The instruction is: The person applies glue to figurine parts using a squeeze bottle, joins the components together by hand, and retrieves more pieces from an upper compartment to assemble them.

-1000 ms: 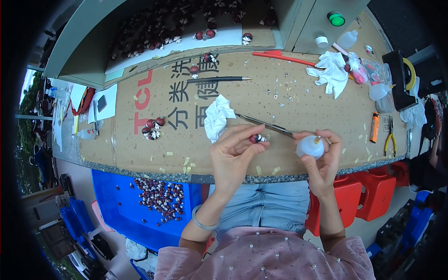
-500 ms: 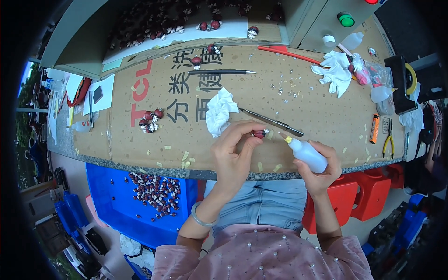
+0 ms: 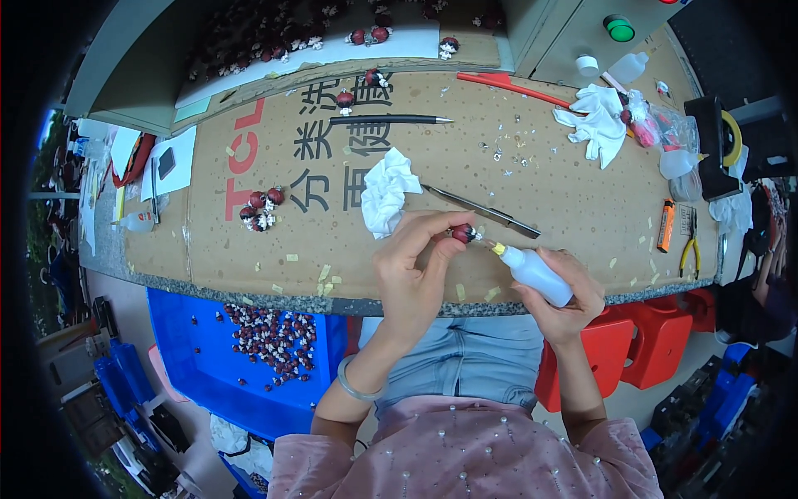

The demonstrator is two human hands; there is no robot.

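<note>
Between thumb and fingertips, my left hand (image 3: 409, 270) pinches a small figurine (image 3: 462, 234) with a dark red, round head and a white body pointing right. My right hand (image 3: 573, 291) is wrapped round a white squeeze bottle (image 3: 540, 277) with a yellow collar and a thin nozzle. The bottle lies tilted, its nozzle close to the figurine's white end; whether they touch I cannot tell. Just behind my left hand sits a crumpled white cloth (image 3: 387, 193). A dark metal pen-like tool (image 3: 482, 211) slants across the cardboard beyond both hands.
Cardboard (image 3: 274, 249) covers the bench. Several figurines cluster (image 3: 263, 209) at left. A black pen-like stick (image 3: 391, 119) lies farther back. Pliers (image 3: 690, 245), an orange lighter (image 3: 667, 226) and a tape dispenser (image 3: 706, 150) stand at right. A blue bin (image 3: 191, 366) of figurines is below left.
The bottle's nozzle has come left, nearer the figurine. In my left fingers the figurine has turned and shows more of its red head. The whole view has shifted slightly.
</note>
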